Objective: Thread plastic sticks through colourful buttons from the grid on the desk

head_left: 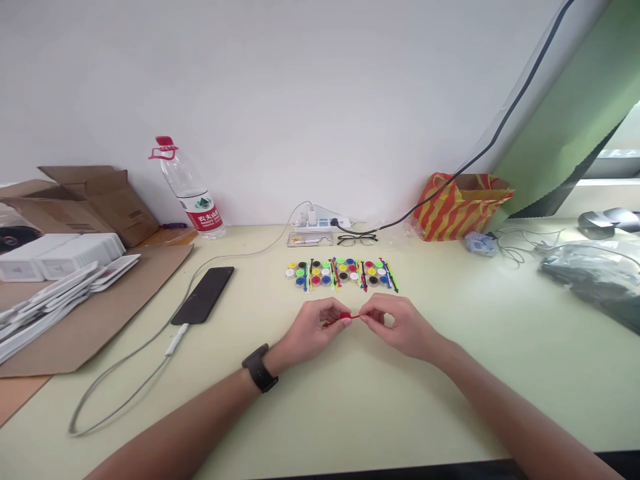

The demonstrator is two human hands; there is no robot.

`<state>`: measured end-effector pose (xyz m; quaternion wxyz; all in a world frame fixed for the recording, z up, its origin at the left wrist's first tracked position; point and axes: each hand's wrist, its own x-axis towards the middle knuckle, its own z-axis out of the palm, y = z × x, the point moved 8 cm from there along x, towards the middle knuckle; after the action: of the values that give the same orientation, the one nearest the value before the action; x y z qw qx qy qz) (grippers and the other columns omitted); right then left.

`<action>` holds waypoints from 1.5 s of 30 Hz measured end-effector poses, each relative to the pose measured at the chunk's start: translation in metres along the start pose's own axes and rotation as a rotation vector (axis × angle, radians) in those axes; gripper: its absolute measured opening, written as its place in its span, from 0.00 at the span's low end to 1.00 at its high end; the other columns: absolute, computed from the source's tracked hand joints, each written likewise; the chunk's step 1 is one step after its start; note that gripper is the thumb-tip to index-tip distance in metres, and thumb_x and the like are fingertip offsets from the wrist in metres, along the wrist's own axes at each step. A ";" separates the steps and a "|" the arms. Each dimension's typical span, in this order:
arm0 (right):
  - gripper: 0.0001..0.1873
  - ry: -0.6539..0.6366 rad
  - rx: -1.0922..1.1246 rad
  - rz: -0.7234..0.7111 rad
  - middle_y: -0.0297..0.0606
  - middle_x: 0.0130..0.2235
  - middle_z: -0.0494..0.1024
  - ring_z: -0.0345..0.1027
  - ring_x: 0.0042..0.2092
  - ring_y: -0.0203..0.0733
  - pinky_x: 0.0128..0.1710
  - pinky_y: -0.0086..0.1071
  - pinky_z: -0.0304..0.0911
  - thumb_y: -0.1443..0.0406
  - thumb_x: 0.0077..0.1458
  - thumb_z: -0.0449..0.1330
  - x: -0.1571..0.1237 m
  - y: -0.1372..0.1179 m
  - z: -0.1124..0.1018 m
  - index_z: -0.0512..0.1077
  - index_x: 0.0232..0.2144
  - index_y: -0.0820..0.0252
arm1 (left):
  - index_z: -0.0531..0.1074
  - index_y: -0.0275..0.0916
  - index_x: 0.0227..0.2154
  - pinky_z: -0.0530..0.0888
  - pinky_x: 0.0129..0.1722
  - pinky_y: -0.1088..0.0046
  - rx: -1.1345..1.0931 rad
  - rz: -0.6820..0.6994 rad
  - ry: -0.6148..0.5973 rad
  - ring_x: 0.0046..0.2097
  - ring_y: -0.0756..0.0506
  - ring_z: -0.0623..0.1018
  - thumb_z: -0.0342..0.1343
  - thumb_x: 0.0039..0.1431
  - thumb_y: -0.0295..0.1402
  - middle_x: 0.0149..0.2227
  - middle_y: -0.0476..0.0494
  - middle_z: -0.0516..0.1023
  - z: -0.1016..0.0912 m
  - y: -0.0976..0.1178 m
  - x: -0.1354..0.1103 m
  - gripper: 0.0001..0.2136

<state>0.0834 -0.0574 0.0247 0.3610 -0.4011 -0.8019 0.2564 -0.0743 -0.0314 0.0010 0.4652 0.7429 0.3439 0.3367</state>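
Scene: a person sits at a pale green table [350, 413], both bare forearms reaching forward, the hands meeting at its middle.
Left hand [313, 327]: fingers curled in, thumb and fingertips pinching a small red disc [345, 317]; a dark wristwatch [260, 368] sits on the wrist.
Right hand [400, 327]: fingers bunched together, the tips pinching the near end of a thin red stick [356, 316].
Red disc and stick: held just above the tabletop between the two hands, disc against stick; how the two join is too small to tell.
Just beyond the hands: a neat row of coloured discs and sticks [343, 273] in red, blue, green, yellow, black and white, lying flat on the table.
Behind the row: a pair of glasses [357, 239] and a white power strip [320, 223] against the wall.
Left of the hands: a black phone [203, 295] lying face up, a white cable [125, 373] looping from it toward the table's edge.
Far left: a sheet of cardboard [100, 313], stacked white boxes [60, 257], an open carton [95, 197] and a clear water bottle [190, 193] with a red cap.
Far right: an orange-striped bag [460, 203] by the wall, with green cloth [565, 120] hanging above it.
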 end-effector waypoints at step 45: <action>0.20 0.167 0.283 0.092 0.45 0.55 0.77 0.66 0.27 0.33 0.29 0.33 0.69 0.57 0.67 0.55 -0.002 0.004 -0.004 0.67 0.58 0.53 | 0.80 0.36 0.41 0.77 0.48 0.62 -0.413 -0.080 0.070 0.42 0.45 0.81 0.70 0.56 0.39 0.38 0.41 0.83 -0.013 -0.009 0.004 0.14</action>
<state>0.0889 -0.0570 0.0235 0.4670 -0.4025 -0.7058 0.3489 -0.0843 -0.0188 -0.0025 0.6083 0.6056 0.3127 0.4068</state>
